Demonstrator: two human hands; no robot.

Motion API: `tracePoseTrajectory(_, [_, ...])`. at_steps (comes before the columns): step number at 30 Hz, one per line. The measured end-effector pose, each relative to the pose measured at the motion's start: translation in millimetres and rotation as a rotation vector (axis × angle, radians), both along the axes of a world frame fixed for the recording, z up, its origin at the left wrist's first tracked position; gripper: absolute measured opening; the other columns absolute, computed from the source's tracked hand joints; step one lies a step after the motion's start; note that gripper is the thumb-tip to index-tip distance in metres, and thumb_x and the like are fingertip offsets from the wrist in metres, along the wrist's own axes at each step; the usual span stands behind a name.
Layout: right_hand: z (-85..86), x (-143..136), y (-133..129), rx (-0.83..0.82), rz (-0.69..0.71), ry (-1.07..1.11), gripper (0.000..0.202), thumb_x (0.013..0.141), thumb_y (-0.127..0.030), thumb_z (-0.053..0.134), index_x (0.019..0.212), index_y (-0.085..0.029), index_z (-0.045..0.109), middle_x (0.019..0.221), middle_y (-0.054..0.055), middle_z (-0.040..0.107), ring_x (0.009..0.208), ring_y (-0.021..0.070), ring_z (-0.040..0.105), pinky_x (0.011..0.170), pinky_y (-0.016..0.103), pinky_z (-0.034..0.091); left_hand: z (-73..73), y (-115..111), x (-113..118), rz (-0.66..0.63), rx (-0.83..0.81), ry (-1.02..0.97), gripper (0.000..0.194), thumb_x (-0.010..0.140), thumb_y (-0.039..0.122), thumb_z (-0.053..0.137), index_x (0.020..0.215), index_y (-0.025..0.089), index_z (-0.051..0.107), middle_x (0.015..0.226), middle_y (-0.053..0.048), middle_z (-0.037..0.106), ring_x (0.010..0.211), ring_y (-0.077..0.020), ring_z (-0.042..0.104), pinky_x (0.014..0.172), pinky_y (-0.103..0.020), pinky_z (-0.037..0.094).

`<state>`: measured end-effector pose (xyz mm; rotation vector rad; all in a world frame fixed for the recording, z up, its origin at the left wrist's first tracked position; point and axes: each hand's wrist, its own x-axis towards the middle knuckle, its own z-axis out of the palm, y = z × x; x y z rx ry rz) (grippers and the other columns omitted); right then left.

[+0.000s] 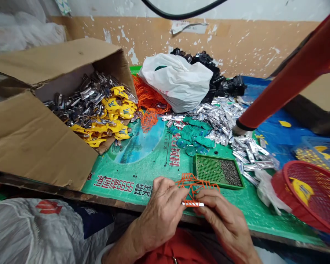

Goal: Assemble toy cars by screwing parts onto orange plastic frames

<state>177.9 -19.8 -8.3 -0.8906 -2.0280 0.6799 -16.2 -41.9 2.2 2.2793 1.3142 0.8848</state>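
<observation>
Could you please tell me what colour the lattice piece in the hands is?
The lattice piece is orange; the head view shows it best.

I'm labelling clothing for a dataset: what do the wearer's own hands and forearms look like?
The left hand and right hand are ungloved, with no ring or watch visible. What looks like a pale sleeve edge shows by the left forearm.

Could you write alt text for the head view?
A person's left-hand grip and right-hand grip hold an orange lattice piece by a green tabletop. Beyond are a green tray of grey bits and piles of teal pieces and silvery packets, with a cardboard box of yellow and dark pieces at left and a red basket at right.
</observation>
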Motion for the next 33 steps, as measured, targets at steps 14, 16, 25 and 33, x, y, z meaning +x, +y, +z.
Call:
tracePoseTrajectory(14, [19.3, -22.9, 36.3, -0.549, 0.214, -0.009, 0.021, 0.094, -0.031, 0.048, 0.080, -0.018, 0.056, 0.079, 0.001, 0.055, 0.070, 0.0129, 0.049, 0.062, 0.025, 0.042, 12.6, 13.1, -12.3, 0.123, -0.512, -0.239, 0.017, 0.091, 0.025, 0.052, 0.083, 0.017, 0.065, 0.076, -0.001, 0.056, 0.079, -0.0175, 0.052, 0.072, -0.029, 0.041])
tracePoseTrajectory(16, [18.7, -27.2, 37.2, -0.509, 0.200, -0.048, 0.020, 0.094, -0.028, 0.048, 0.079, -0.018, 0.055, 0.078, 0.001, 0.056, 0.072, 0.0135, 0.050, 0.066, 0.027, 0.043, 10.8, 13.4, -12.8, 0.161, -0.557, -0.209, 0.017, 0.091, 0.027, 0.051, 0.089, 0.019, 0.066, 0.081, -0.003, 0.060, 0.082, -0.0187, 0.054, 0.075, -0.031, 0.043])
tracePoseTrajectory(25, [10.2, -35.5, 35.3, -0.381, 0.169, 0.092, 0.013, 0.091, -0.018, 0.052, 0.082, -0.018, 0.061, 0.086, 0.002, 0.063, 0.085, 0.0138, 0.059, 0.078, 0.028, 0.050, -1.9, 21.0, -6.0, 0.129, -0.599, -0.252, 0.028, 0.089, 0.038, 0.048, 0.075, 0.019, 0.063, 0.082, -0.006, 0.063, 0.086, -0.0234, 0.056, 0.081, -0.035, 0.045])
tracePoseTrajectory(33, [17.2, -21.6, 34.5, -0.093, -0.110, 0.126, 0.023, 0.087, -0.013, 0.056, 0.108, -0.019, 0.062, 0.105, 0.008, 0.062, 0.091, 0.0156, 0.062, 0.076, 0.028, 0.054, -2.5, 30.9, -8.4, 0.162, -0.899, -0.470, 0.035, 0.088, 0.048, 0.051, 0.082, 0.016, 0.064, 0.076, 0.000, 0.055, 0.071, -0.0147, 0.046, 0.065, -0.024, 0.039])
